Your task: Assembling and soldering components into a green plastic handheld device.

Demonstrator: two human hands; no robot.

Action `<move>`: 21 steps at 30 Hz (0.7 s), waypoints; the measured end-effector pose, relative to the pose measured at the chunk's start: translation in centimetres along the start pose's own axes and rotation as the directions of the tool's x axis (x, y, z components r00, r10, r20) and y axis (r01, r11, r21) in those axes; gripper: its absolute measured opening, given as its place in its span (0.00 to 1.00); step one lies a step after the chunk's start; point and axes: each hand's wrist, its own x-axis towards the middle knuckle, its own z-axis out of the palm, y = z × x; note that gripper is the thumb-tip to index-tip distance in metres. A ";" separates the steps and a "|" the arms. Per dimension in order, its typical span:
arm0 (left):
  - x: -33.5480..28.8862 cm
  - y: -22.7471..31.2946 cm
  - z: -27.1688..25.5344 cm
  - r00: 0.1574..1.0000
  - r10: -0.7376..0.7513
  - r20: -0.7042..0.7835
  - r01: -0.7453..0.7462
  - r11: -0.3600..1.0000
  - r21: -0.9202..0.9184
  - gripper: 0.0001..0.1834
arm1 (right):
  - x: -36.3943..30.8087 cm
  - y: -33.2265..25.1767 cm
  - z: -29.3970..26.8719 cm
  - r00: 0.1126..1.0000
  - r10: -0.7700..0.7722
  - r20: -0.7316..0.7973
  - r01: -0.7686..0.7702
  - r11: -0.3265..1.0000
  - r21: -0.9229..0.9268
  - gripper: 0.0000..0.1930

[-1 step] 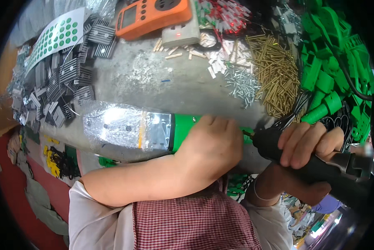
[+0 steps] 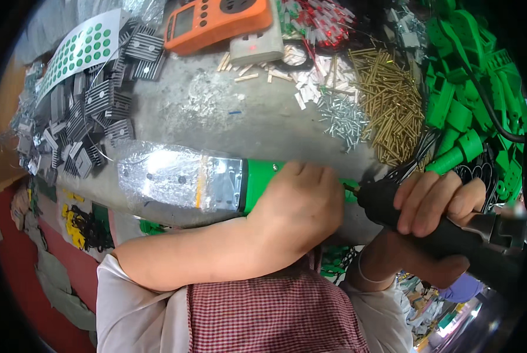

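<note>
A green tool housing (image 2: pixel 258 183) lies across the bench, its front part wrapped in clear bubble wrap (image 2: pixel 163 179). My left hand (image 2: pixel 301 206) is closed round the green housing and hides its middle. In my right hand (image 2: pixel 431 206) is a black electric screwdriver (image 2: pixel 387 206), held nearly level with the fingers wrapped over its body. Its brass-coloured bit points left at the housing's right end, close beside my left fist. Whether the bit touches a screw I cannot make out.
Finned metal heat sinks (image 2: pixel 99 100) are heaped at the left under a sheet of green dots (image 2: pixel 81 50). An orange meter (image 2: pixel 216 23) rests on a power strip (image 2: pixel 256 48) at the back. Silver screws (image 2: pixel 341 120), brass screws (image 2: pixel 391 106) and green plastic shells (image 2: pixel 457 117) lie right.
</note>
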 end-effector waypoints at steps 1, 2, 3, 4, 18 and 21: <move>0.0 0.1 0.1 1.000 -0.013 -0.006 0.013 1.000 0.019 0.12 | -0.1 0.0 -0.1 1.000 -0.014 -0.018 0.014 1.000 0.015 0.28; 0.1 0.2 0.1 1.000 -0.022 -0.013 0.022 0.999 0.038 0.12 | 0.0 -0.1 0.1 1.000 -0.015 -0.024 0.015 1.000 0.012 0.28; 0.1 0.1 0.2 1.000 -0.013 -0.009 0.014 0.999 0.037 0.12 | 0.3 -0.2 0.6 0.995 0.039 -0.095 -0.045 0.997 -0.059 0.28; 0.1 -0.2 0.3 0.999 -0.020 -0.028 0.021 0.999 0.038 0.13 | 0.5 -0.5 1.0 0.982 0.085 -0.171 -0.108 0.986 -0.127 0.27; -0.4 0.2 0.3 0.995 -0.086 -0.053 0.087 0.996 0.010 0.22 | -1.0 -0.5 -0.3 0.987 -0.022 0.156 0.017 0.999 0.031 0.30; -0.5 0.1 0.4 0.996 -0.065 -0.067 0.069 0.996 0.055 0.21 | -0.9 -0.3 -0.4 0.984 -0.001 0.180 -0.007 0.999 0.048 0.30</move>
